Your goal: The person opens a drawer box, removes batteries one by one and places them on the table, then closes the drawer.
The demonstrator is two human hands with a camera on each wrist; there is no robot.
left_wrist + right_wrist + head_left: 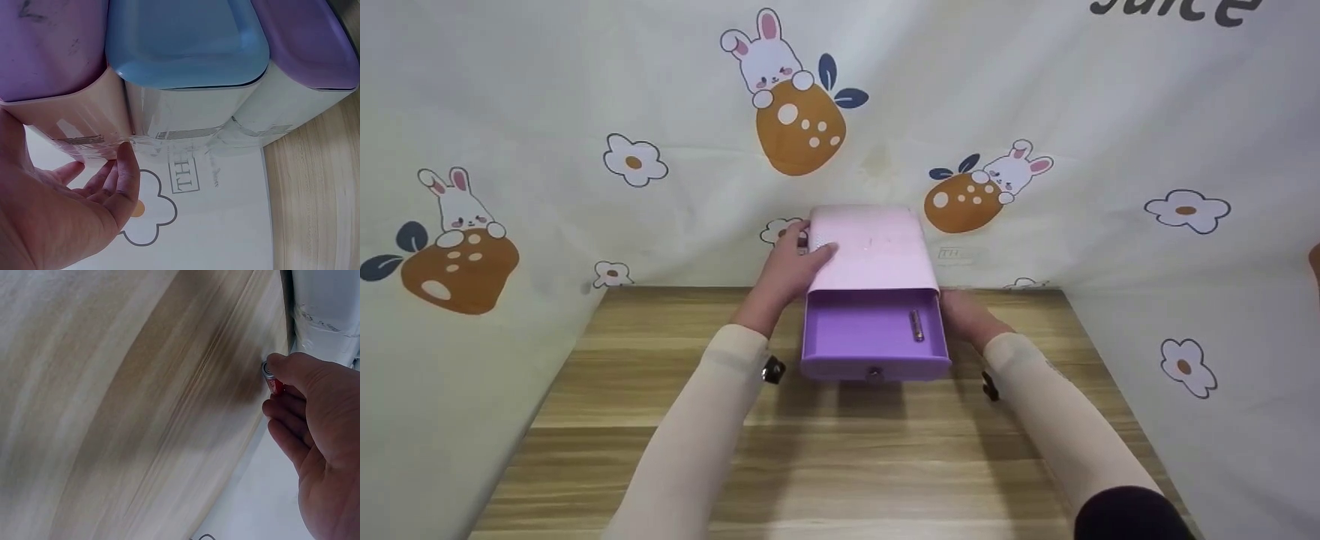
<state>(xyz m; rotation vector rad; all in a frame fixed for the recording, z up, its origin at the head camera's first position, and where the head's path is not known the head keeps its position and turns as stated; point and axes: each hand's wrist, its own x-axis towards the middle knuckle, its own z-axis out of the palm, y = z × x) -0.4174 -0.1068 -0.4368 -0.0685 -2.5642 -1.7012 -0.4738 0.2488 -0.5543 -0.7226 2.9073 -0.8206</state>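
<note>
While the left hand (789, 271) grips the casing (874, 251), the right (332, 430) pinches a battery (275, 385).

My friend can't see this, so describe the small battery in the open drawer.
Beyond the wooden table, find the pink cabinet with its purple drawer pulled out. Near that drawer's right wall is the small battery, slim and dark. It lies loose, unlike the red-and-silver battery the right hand pinches.

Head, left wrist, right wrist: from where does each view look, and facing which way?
Head: worn there, facing forward, down at pink casing; left hand, right hand, forearms show.
Left wrist: worn there, facing the blue drawer; left hand shows.
Right wrist: worn there, facing the table; right hand shows.
Head and left wrist share the pink casing.
</note>
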